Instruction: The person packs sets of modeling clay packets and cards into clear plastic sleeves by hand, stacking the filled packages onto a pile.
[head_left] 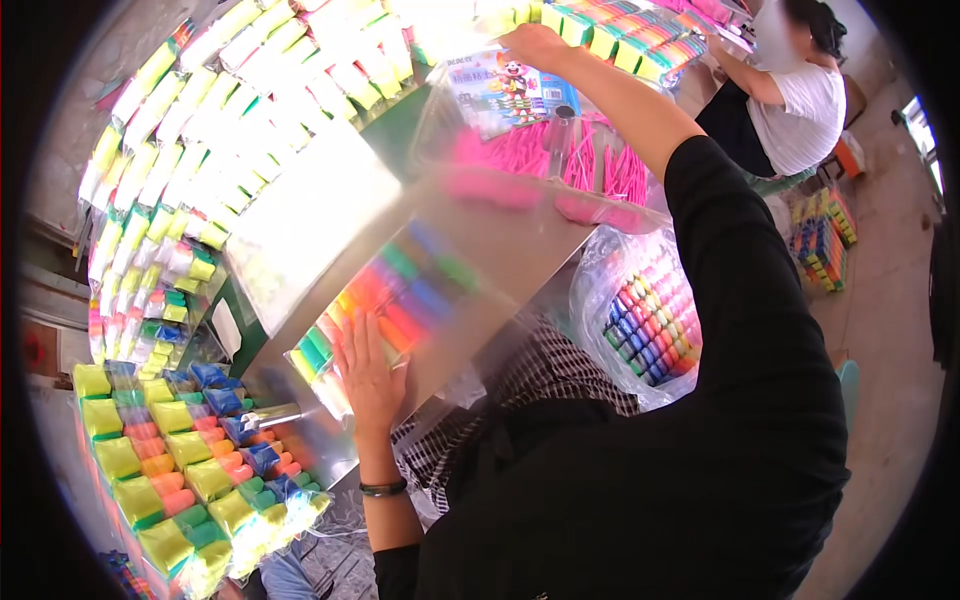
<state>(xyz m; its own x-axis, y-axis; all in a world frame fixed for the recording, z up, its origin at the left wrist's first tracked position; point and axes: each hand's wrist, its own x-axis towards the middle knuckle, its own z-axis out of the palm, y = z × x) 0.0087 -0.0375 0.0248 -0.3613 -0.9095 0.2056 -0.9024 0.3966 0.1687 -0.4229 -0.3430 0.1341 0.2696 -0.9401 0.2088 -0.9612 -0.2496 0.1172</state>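
My left hand (pixel 372 372) lies over a clear pack of coloured rolls (pixel 385 300) on the metal worktop, with its fingers stretched out along the near end. The rolls show green, orange, red and blue, and their far end is blurred. At the far side my right hand (pixel 535 46) reaches past a printed plastic bag (pixel 500 90) with a cartoon figure. Its fingers are washed out by glare, so what they touch cannot be made out. Below the printed bag, pink strands (pixel 510 165) fill a clear tray (pixel 440 150).
Stacked packs with yellow ends (pixel 120 460) line the left side; more packs (pixel 620 45) stand at the back right. A clear bag of coloured rolls (pixel 650 320) sits beside my lap. A co-worker in a white top (pixel 800 110) sits at the upper right.
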